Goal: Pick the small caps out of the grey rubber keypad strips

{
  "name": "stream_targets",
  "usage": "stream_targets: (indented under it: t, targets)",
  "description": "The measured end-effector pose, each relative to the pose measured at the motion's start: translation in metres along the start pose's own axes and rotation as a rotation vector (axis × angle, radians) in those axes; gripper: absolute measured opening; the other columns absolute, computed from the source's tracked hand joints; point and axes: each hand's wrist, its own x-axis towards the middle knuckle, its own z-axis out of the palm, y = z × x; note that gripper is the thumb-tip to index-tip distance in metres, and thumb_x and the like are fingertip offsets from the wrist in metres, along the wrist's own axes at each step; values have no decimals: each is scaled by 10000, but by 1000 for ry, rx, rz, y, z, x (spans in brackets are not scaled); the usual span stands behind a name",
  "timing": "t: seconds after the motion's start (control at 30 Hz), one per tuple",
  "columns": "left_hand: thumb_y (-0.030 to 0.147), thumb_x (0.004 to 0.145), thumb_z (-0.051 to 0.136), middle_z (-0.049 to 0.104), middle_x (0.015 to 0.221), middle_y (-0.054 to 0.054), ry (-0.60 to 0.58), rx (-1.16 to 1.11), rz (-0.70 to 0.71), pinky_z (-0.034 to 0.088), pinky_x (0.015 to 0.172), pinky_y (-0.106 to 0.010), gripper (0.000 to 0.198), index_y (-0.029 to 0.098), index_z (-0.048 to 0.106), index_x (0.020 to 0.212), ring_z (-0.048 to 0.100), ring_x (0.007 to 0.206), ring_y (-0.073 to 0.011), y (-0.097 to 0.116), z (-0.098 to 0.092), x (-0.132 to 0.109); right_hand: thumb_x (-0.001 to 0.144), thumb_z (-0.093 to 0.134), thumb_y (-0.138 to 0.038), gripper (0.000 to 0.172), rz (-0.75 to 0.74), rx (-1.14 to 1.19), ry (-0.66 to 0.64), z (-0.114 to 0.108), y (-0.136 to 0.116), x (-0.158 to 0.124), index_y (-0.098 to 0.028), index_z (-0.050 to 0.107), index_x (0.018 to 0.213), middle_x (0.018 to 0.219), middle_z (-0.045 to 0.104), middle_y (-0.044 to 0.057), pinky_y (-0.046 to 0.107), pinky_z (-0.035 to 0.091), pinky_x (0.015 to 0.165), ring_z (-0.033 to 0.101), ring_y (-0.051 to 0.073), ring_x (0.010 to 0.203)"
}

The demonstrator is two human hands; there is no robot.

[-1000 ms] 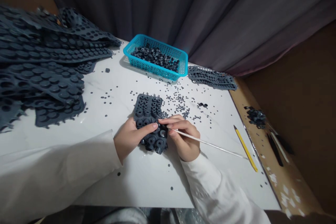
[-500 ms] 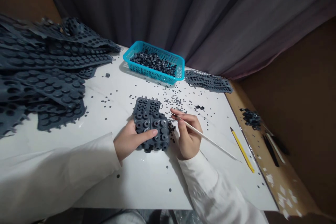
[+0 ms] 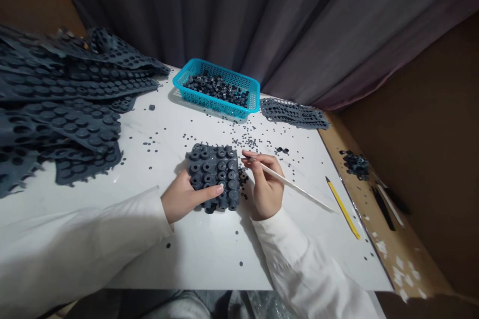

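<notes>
In the head view, the left hand (image 3: 181, 199) is closed around the lower left of one dark, studded sheet (image 3: 211, 169) over the white table (image 3: 202, 264), its thumb across the top, while the right hand (image 3: 267, 189) pinches one white stick (image 3: 292, 184) just beyond the sheet's right edge. Farther off stands one blue basket (image 3: 209, 101) of dark pieces, too many to count; one yellow, pointed tool (image 3: 342, 208) lies to the right.
</notes>
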Motion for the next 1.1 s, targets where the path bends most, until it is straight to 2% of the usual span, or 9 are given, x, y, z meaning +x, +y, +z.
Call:
stream_targets:
  t: [0.13, 0.3, 0.57, 0.67, 0.83, 0.93, 1.03, 1.1]
  targets:
    - [394, 662, 820, 734, 1076, -129, 3, -49, -15, 539, 916, -448, 457, 174, 678, 1037, 676, 1030, -308, 0, 0, -1, 879, 628, -320, 103, 3, -19, 17, -1, 2, 0, -217, 632, 883, 943, 735, 45, 333, 572, 772, 693, 181, 903]
    - [411, 597, 850, 735, 1037, -155, 18, -76, -40, 552, 879, -466, 514, 149, 662, 998, 677, 1005, -336, -1, -1, -1, 858, 659, -330, 115, 18, -84, 49, -5, 4, 0, -221, 653, 895, 834, 684, 2, 304, 519, 732, 665, 156, 782]
    - [378, 595, 820, 728, 940, -112, 2, -135, -74, 558, 779, -423, 478, 186, 635, 992, 678, 916, -321, -2, -3, -3, 849, 661, -348, 131, 13, -136, 45, -7, 3, 0, -223, 648, 883, 748, 632, -22, 284, 448, 689, 578, 140, 702]
    - [341, 588, 760, 703, 857, -73, 48, -195, -131, 539, 699, -401, 455, 192, 606, 989, 667, 839, -305, -4, -5, -3, 852, 658, -345, 128, 14, -132, 38, -6, 3, 0, -221, 650, 886, 739, 627, -26, 280, 446, 675, 571, 134, 683]
    - [299, 490, 621, 601, 662, -9, 194, -304, -255, 482, 581, -364, 378, 187, 543, 842, 619, 727, -292, -4, -2, -1, 841, 672, -344, 130, 21, -129, 54, -6, 3, -1, -220, 657, 875, 728, 627, -27, 278, 448, 655, 575, 134, 674]
    - [335, 475, 588, 582, 633, -1, 210, -354, -297, 482, 611, -384, 399, 190, 521, 841, 609, 739, -303, 1, 2, -1, 832, 683, -326, 107, -29, -127, 86, -6, 1, -1, -225, 670, 866, 756, 641, -17, 287, 467, 673, 594, 140, 700]
    - [386, 485, 555, 653, 765, -42, 174, -419, -315, 489, 700, -431, 476, 181, 535, 915, 614, 844, -338, 6, 4, 0, 826, 688, -313, 88, -100, -127, 95, -7, -3, -2, -227, 679, 842, 782, 651, -7, 293, 481, 667, 603, 142, 696]
    - [423, 514, 514, 676, 859, -63, 103, -454, -319, 480, 749, -454, 494, 182, 548, 944, 605, 915, -355, 7, 3, 1, 824, 689, -312, 87, -115, -130, 87, -7, -5, -2, -226, 681, 835, 777, 649, -7, 289, 481, 649, 601, 139, 679]
